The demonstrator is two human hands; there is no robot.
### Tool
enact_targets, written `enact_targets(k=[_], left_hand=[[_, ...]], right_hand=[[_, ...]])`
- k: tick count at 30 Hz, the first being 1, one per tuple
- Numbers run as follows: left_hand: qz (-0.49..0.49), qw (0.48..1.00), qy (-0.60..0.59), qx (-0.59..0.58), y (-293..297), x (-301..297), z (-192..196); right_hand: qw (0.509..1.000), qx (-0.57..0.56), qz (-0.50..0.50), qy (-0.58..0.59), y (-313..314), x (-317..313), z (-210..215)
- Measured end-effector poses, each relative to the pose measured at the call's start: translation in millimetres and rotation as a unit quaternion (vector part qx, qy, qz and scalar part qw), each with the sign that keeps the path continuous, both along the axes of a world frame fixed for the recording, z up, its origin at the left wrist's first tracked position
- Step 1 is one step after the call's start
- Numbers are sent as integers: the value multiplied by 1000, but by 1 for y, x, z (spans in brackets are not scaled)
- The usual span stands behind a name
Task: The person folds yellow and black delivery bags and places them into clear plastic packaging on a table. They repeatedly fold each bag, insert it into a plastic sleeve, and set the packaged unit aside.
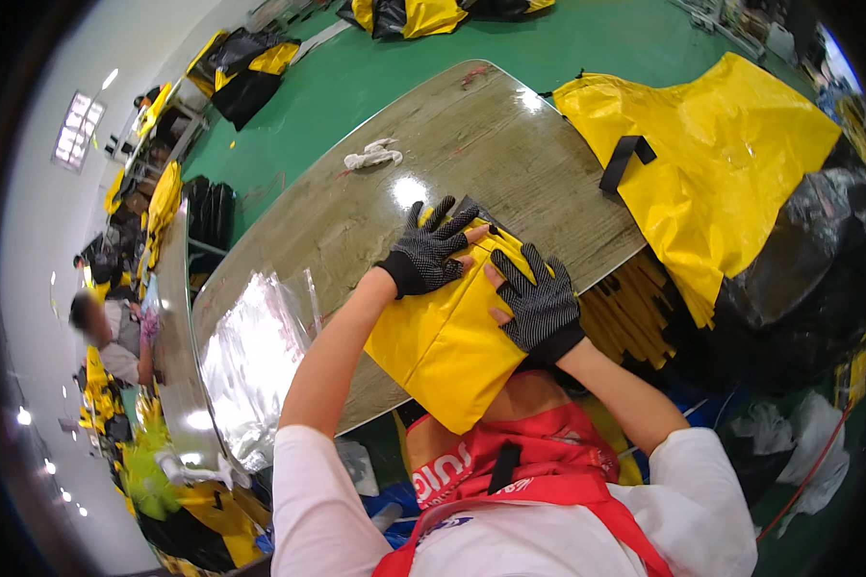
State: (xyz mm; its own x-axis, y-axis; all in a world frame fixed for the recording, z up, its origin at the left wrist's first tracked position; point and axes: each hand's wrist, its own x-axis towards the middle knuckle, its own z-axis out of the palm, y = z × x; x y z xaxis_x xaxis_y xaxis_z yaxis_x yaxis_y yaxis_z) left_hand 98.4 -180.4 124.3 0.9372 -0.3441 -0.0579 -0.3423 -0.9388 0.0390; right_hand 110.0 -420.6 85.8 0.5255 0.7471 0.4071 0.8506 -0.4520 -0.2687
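1. The folded yellow piece (433,337) lay on the wood-grain table (481,120) in front of the person, its lower corner hanging past the near edge toward the lap.
2. Its long axis ran away from the body and leaned to the right, with a dark seam line along it that passed between the two hands.
3. The left hand (427,252), in a dotted black glove with some bare fingertips, lay palm down over the upper left part of the piece, its fingers spread apart.
4. The right hand (537,303), gloved alike, rested on the right long side, also palm down with fingers apart; it was the nearer of the two to the table's near edge.
5. Most of the piece therefore lay below the fingers, on the body side, while only its short far end reached past them. The hands covered much of that end, so whether the dark strip there belonged to the piece could not be told.
6. Around them, clear plastic packaging (255,361) lay to the left, a crumpled white cloth (372,154) farther up the table, and a larger yellow sheet (712,154) with a black strap (625,163) to the right.
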Motion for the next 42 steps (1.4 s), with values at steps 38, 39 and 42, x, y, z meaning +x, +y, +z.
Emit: enact_targets(k=[38,39,42], left_hand=[[503,830,-146,-192,169,102,-68],[483,829,-90,-268,145,90,-55],[421,793,-245,-365,118,6,-59]], right_hand=[[597,184,-119,772,-54,27,1],[590,204,-134,770,-56,24,6],[595,201,-133,766,-61,30,-8]])
